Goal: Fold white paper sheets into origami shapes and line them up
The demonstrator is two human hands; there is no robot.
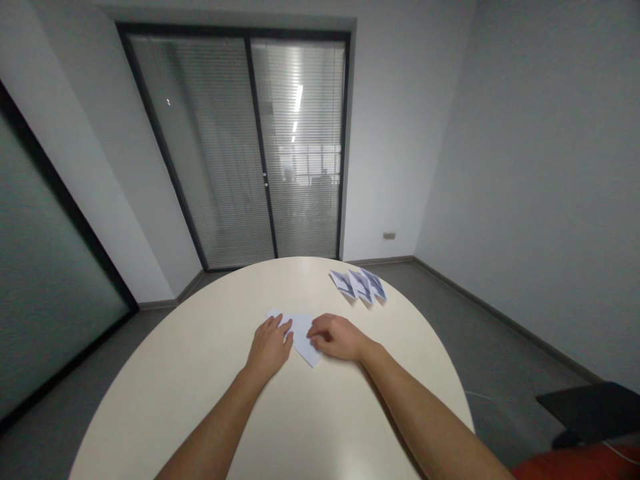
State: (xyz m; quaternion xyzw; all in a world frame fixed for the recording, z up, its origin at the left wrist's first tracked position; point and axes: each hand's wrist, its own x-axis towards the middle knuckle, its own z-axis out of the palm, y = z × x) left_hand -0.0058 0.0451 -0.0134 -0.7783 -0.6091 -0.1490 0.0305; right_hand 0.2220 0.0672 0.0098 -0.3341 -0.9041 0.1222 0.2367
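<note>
A folded white paper (303,331) lies on the table between my hands, one pointed corner toward me. My left hand (271,341) rests on its left part with the fingers spread and flat. At the right edge of the paper, my right hand (336,335) has its fingers curled and closed on it; the fingertips partly hide that edge. Farther back on the right are three folded paper pieces (361,286) in an overlapping row, with bluish-grey shaded faces.
The round cream table (190,387) fills the lower middle. Behind it stands a dark-framed glass door (260,147) with blinds. A dark flat object (593,408) is at the lower right, beside something red (580,463). White walls enclose the room.
</note>
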